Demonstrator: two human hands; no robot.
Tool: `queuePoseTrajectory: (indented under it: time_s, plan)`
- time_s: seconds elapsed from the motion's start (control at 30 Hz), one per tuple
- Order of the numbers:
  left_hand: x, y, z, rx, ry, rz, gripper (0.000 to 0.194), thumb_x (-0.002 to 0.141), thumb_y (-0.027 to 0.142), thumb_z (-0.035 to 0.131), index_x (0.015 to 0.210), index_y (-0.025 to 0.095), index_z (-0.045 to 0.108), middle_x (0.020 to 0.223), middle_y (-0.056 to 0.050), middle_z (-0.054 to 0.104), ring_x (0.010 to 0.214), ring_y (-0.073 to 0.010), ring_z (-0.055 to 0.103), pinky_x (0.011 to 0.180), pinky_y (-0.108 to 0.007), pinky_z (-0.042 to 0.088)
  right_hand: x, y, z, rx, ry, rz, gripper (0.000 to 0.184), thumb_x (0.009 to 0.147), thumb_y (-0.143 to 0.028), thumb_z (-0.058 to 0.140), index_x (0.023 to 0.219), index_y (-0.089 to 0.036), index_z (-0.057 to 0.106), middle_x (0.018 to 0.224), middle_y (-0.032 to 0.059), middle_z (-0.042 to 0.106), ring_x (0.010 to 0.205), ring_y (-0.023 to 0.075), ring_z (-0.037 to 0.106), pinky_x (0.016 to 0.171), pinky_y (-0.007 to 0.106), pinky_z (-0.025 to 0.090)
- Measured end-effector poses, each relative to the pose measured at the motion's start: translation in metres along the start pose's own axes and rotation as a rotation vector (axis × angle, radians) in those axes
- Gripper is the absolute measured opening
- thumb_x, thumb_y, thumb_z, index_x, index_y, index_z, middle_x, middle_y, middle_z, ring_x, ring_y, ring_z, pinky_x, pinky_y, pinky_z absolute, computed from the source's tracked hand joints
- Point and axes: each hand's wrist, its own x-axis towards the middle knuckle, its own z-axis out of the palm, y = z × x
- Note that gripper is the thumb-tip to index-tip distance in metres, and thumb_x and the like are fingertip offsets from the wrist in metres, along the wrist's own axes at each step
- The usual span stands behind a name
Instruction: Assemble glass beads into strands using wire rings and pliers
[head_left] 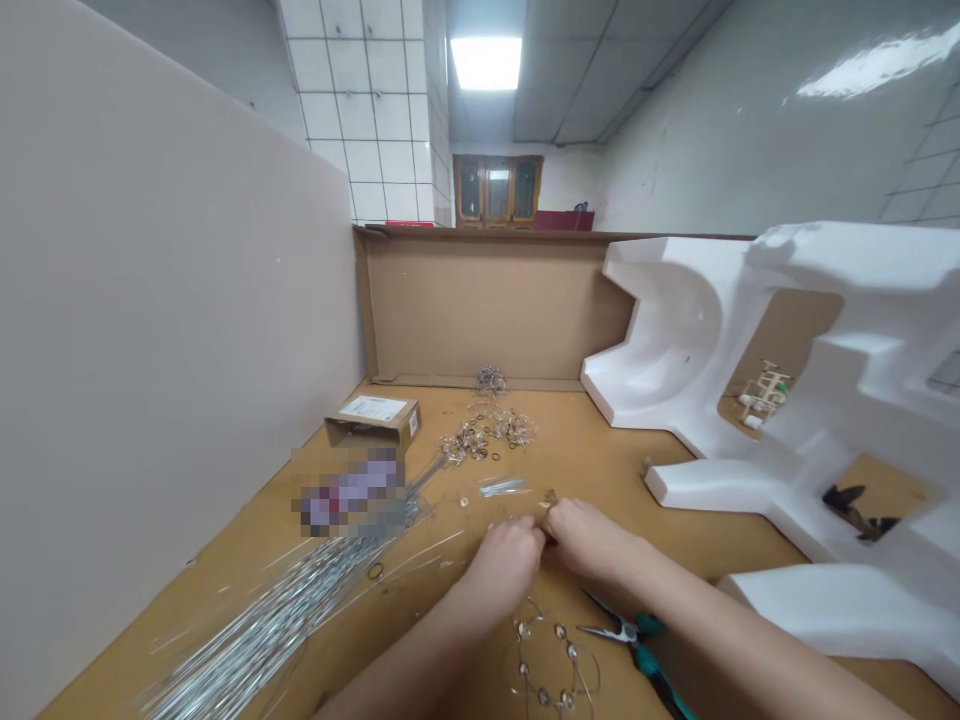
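Both hands meet over the middle of the brown tabletop (585, 440). My left hand (506, 560) is closed, fingertips pinched toward my right hand (589, 535), which is also closed; between them sits something small that I cannot make out. Just below my hands lies a wire ring strung with clear beads (551, 665). Pliers with green handles (637, 650) lie under my right forearm. A small clear packet (501, 487) rests just beyond my fingers.
A long bundle of thin metal wires (277, 620) runs across the left. Several small metal rings and beads (487, 430) lie farther back, beside a small cardboard box (373, 418). White foam packing (787, 400) fills the right. A cardboard wall (480, 300) closes the back, a white panel (150, 300) the left.
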Motion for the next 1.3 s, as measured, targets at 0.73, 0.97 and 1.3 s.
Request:
queuePoseTrajectory:
  time_s: [0.73,0.97,1.3]
  plan:
    - [-0.016,-0.014,0.015,-1.225,-0.030,-0.262,0.028,0.066,0.043,0.058,0.065,0.017,0.048,0.040,0.007,0.047,0.031,-0.0063,0.040,0.035,-0.019,0.034,-0.032,0.026,0.045,1.206,0.028,0.158,0.029,0.061,-0.040,0.066,0.069,-0.013,0.058,0.058,-0.0019,0.056,0.042,0.0061,0.050,0.037,0.016,0.038]
    - [-0.016,-0.013,0.020,-1.244,-0.020,-0.291,0.027,0.066,0.041,0.059,0.065,0.017,0.048,0.037,0.008,0.047,0.030,-0.0065,0.041,0.034,-0.018,0.033,-0.033,0.021,0.047,1.170,0.102,0.187,0.028,0.061,-0.040,0.065,0.065,-0.015,0.056,0.047,-0.0047,0.053,0.040,0.0067,0.048,0.042,0.019,0.040]
    - [-0.017,-0.009,0.022,-1.240,0.023,-0.321,0.025,0.067,0.039,0.058,0.064,0.016,0.048,0.038,0.007,0.050,0.032,-0.0072,0.044,0.037,-0.018,0.035,-0.035,0.024,0.047,1.101,0.150,0.242,0.026,0.063,-0.041,0.060,0.066,-0.015,0.058,0.046,-0.0051,0.052,0.037,0.0055,0.043,0.037,0.017,0.033]
